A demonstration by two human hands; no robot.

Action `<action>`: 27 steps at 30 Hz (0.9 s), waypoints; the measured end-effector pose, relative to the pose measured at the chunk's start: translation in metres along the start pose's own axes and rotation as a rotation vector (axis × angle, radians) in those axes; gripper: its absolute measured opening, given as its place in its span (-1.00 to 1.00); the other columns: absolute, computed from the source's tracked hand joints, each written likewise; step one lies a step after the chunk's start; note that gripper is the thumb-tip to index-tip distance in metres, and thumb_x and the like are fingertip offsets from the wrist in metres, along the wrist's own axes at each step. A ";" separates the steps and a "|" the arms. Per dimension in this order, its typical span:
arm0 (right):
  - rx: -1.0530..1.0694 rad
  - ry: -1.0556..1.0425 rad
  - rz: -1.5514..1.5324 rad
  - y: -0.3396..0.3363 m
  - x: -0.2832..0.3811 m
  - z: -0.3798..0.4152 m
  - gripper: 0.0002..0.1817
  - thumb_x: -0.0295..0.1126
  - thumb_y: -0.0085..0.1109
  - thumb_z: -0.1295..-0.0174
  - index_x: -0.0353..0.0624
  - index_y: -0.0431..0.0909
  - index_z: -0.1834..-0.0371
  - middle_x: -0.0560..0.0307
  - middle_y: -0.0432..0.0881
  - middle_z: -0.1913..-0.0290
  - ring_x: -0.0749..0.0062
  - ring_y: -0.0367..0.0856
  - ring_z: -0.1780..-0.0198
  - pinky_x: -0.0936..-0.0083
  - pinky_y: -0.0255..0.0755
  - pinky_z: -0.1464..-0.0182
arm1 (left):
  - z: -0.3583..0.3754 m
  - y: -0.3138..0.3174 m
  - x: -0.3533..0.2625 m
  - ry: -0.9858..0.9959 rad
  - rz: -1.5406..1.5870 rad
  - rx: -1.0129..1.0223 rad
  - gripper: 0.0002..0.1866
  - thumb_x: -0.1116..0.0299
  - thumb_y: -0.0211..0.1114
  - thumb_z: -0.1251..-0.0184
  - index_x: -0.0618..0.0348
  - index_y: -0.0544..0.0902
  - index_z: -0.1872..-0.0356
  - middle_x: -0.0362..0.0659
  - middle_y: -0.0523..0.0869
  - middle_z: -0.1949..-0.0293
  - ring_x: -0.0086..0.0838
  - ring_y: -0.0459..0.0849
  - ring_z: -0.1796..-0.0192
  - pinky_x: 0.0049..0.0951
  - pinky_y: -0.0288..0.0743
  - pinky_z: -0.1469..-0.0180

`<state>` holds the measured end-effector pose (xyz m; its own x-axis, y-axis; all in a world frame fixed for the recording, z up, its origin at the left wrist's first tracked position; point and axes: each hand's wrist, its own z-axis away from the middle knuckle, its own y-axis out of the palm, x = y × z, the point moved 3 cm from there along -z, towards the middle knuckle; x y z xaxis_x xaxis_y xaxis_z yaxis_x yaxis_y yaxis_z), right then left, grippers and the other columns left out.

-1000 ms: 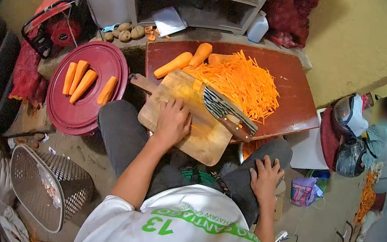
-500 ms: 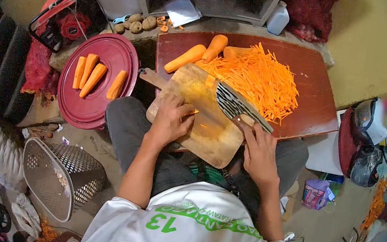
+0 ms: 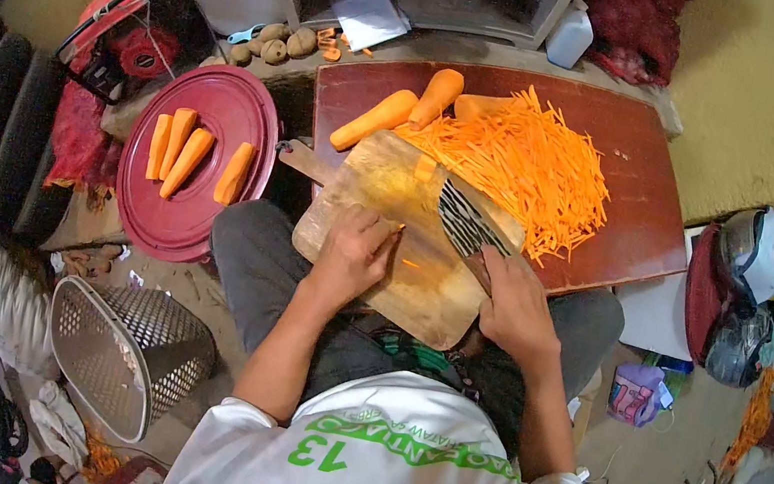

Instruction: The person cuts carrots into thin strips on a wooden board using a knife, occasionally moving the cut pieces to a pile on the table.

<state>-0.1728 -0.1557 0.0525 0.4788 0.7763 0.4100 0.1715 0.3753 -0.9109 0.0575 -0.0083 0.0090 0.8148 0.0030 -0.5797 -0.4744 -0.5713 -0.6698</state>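
A wooden cutting board (image 3: 426, 314) lies across my lap, its far side resting on the red table. On it my left hand (image 3: 355, 249) is closed, with a small orange carrot piece (image 3: 400, 227) at its fingertips. My right hand (image 3: 520, 309) grips the handle of a knife (image 3: 469, 223) whose broad blade has black and white stripes. The blade is over the right part of the board, apart from my left hand. A short carrot chunk (image 3: 426, 168) sits near the board's far edge. Behind it is a big heap of carrot strips (image 3: 535, 169).
Peeled whole carrots (image 3: 373, 119) lie on the red table (image 3: 638, 226) beside the heap. To the left, several carrots (image 3: 187, 165) rest on a round red lid (image 3: 135, 202). A grey perforated basket (image 3: 179, 341) lies tipped on the floor. Brown potato-like things (image 3: 276, 50) sit behind.
My right hand now wraps around the knife handle, and the blade has turned to a steeper angle. My left hand stays on the board at nearly the same place. The view has shifted slightly.
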 end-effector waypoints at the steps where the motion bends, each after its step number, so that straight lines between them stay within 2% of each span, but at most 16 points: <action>1: -0.012 0.001 -0.025 0.000 0.001 0.001 -0.33 -0.57 0.11 -0.27 -0.26 0.45 -0.53 -0.35 0.65 -0.24 -0.40 0.62 -0.26 -0.16 0.51 -0.32 | -0.002 0.003 -0.004 0.016 0.011 -0.024 -0.89 0.58 0.50 -0.25 0.28 0.75 0.24 0.03 0.62 0.32 0.04 0.64 0.18 0.00 0.54 0.07; 3: -0.040 0.003 -0.077 0.000 0.004 0.002 -0.30 -0.57 0.12 -0.24 -0.27 0.44 -0.54 -0.37 0.65 -0.28 -0.41 0.63 -0.30 -0.19 0.51 -0.34 | -0.007 0.009 -0.013 0.045 0.018 -0.078 -0.89 0.57 0.51 -0.26 0.30 0.75 0.24 0.05 0.61 0.34 0.04 0.65 0.22 -0.01 0.56 0.11; 6: 0.007 0.074 -0.139 -0.006 0.013 0.007 -0.30 -0.56 0.15 -0.30 -0.28 0.41 -0.59 -0.41 0.64 -0.32 -0.39 0.64 -0.34 -0.12 0.53 -0.37 | -0.011 0.025 -0.021 -0.057 0.114 -0.056 -0.88 0.54 0.53 -0.27 0.30 0.76 0.23 0.06 0.62 0.34 0.06 0.66 0.22 -0.01 0.58 0.12; 9: 0.028 0.176 -0.207 -0.021 0.023 0.010 -0.31 -0.53 0.18 -0.38 -0.28 0.38 -0.63 -0.41 0.65 -0.31 -0.35 0.64 -0.35 -0.05 0.55 -0.37 | -0.012 0.027 -0.022 -0.096 0.227 -0.062 -0.86 0.56 0.52 -0.27 0.33 0.79 0.18 0.07 0.69 0.29 0.08 0.70 0.18 -0.07 0.61 0.08; 12: -0.015 0.186 -0.235 -0.028 0.023 0.019 -0.35 -0.48 0.20 -0.46 -0.29 0.40 -0.63 -0.39 0.65 -0.36 -0.33 0.66 -0.36 0.02 0.57 -0.37 | -0.012 0.017 -0.019 -0.100 0.286 -0.018 -0.83 0.59 0.50 -0.25 0.33 0.80 0.15 0.06 0.71 0.25 0.07 0.70 0.14 -0.09 0.62 0.02; 15: -0.019 0.089 -0.245 -0.025 0.016 0.032 -0.34 -0.43 0.10 -0.51 -0.18 0.30 -0.69 -0.40 0.63 -0.38 -0.37 0.69 -0.31 -0.10 0.63 -0.33 | -0.005 0.000 -0.011 -0.092 0.224 0.059 -0.79 0.61 0.50 -0.19 0.33 0.79 0.14 0.04 0.71 0.21 0.05 0.70 0.08 -0.10 0.61 -0.04; 17: 0.010 0.114 -0.355 -0.024 0.019 0.038 -0.34 -0.43 0.12 -0.51 -0.19 0.32 -0.69 -0.40 0.58 -0.46 -0.36 0.64 -0.40 -0.05 0.58 -0.42 | -0.003 -0.003 -0.010 -0.089 0.192 0.114 -0.75 0.64 0.49 -0.12 0.34 0.79 0.14 0.05 0.70 0.20 0.05 0.68 0.02 -0.09 0.58 -0.09; 21: -0.022 0.058 -0.430 -0.015 0.022 0.047 -0.34 -0.42 0.15 -0.52 -0.21 0.35 -0.69 -0.39 0.51 -0.58 -0.32 0.56 -0.53 0.04 0.47 -0.57 | 0.000 0.010 -0.013 -0.064 0.205 0.113 -0.75 0.66 0.48 -0.11 0.34 0.80 0.14 0.07 0.65 0.23 0.07 0.65 0.04 -0.04 0.55 -0.07; 24: -0.087 0.020 -0.444 -0.015 0.029 0.040 -0.34 -0.48 0.22 -0.46 -0.40 0.41 -0.63 -0.42 0.69 -0.38 -0.19 0.70 -0.44 0.20 0.52 -0.45 | -0.003 0.018 -0.018 -0.023 0.158 0.090 -0.76 0.68 0.47 -0.12 0.35 0.79 0.14 0.08 0.62 0.25 0.07 0.64 0.08 -0.03 0.55 -0.03; 27: -0.042 0.030 -0.521 -0.012 0.030 0.030 -0.35 -0.46 0.22 -0.46 -0.39 0.43 -0.62 -0.42 0.70 -0.37 -0.20 0.70 -0.43 0.17 0.53 -0.45 | -0.009 0.029 -0.018 0.038 0.126 0.085 -0.75 0.68 0.47 -0.12 0.35 0.79 0.14 0.08 0.61 0.24 0.07 0.63 0.10 -0.03 0.55 0.01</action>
<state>-0.1865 -0.1218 0.0770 0.3450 0.4773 0.8082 0.4278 0.6865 -0.5880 0.0321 -0.0322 0.0047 0.7586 -0.0963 -0.6444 -0.5987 -0.4933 -0.6310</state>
